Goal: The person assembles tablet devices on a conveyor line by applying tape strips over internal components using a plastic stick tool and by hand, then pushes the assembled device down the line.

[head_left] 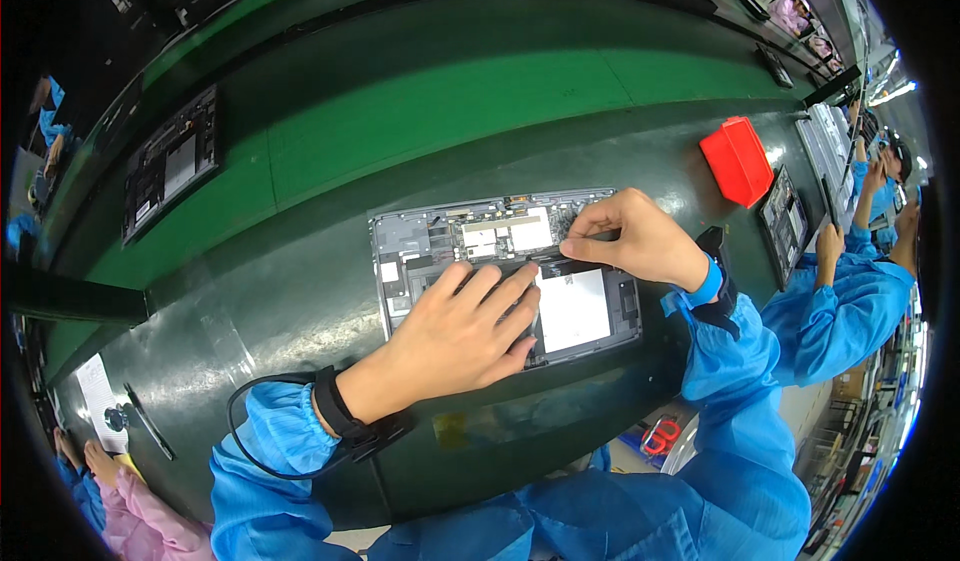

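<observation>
An opened laptop base point(400, 236) lies on the dark green bench in front of me, its circuit board and inner parts bare. A white label covers the battery point(575, 309) in its near right part. My left hand point(445, 336) rests across the middle of the base, fingers spread and lying on it. Over the far right part of the board, my right hand point(645, 241) has thumb and index finger pinched together. Whatever sits between those fingertips is too small to tell. A black band circles my left wrist, and a blue band my right.
A red plastic bin point(737, 161) stands at the right, beside another opened laptop base point(785, 223). A third base point(175, 166) lies on the green strip at far left. Co-workers in blue point(840, 311) and pink point(150, 516) sit close by. Red-handled scissors point(661, 437) lie below the bench edge.
</observation>
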Demonstrator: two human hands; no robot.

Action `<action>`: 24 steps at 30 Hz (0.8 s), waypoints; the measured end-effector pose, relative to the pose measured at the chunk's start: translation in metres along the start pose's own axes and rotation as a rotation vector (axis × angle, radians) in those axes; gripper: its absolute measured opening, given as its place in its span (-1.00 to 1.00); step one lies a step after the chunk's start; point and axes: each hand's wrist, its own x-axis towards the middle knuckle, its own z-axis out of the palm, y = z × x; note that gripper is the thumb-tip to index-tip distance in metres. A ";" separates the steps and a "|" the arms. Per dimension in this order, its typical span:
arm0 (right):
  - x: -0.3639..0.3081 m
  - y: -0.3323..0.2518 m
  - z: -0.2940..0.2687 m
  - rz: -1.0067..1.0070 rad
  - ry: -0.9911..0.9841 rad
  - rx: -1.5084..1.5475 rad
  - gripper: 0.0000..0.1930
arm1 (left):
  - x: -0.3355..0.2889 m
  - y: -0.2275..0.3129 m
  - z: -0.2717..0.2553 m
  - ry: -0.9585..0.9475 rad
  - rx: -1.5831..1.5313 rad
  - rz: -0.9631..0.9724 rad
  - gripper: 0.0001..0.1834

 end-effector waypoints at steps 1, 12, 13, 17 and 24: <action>0.000 0.001 0.000 -0.008 0.004 0.005 -0.77 | 0.001 0.000 0.000 0.000 0.001 0.001 -0.45; -0.004 -0.016 0.012 -0.071 0.252 -0.222 -0.68 | 0.002 -0.003 -0.001 -0.007 -0.098 -0.037 -0.46; -0.003 -0.013 0.020 -0.180 0.345 -0.280 -0.62 | 0.002 -0.005 -0.002 -0.005 -0.096 -0.038 -0.46; 0.005 -0.008 0.036 -0.168 0.291 -0.403 -0.48 | 0.001 -0.014 -0.006 -0.030 -0.147 -0.013 -0.51; 0.007 -0.012 0.042 -0.147 0.361 -0.332 -0.57 | -0.001 -0.025 -0.007 -0.078 -0.229 0.015 -0.54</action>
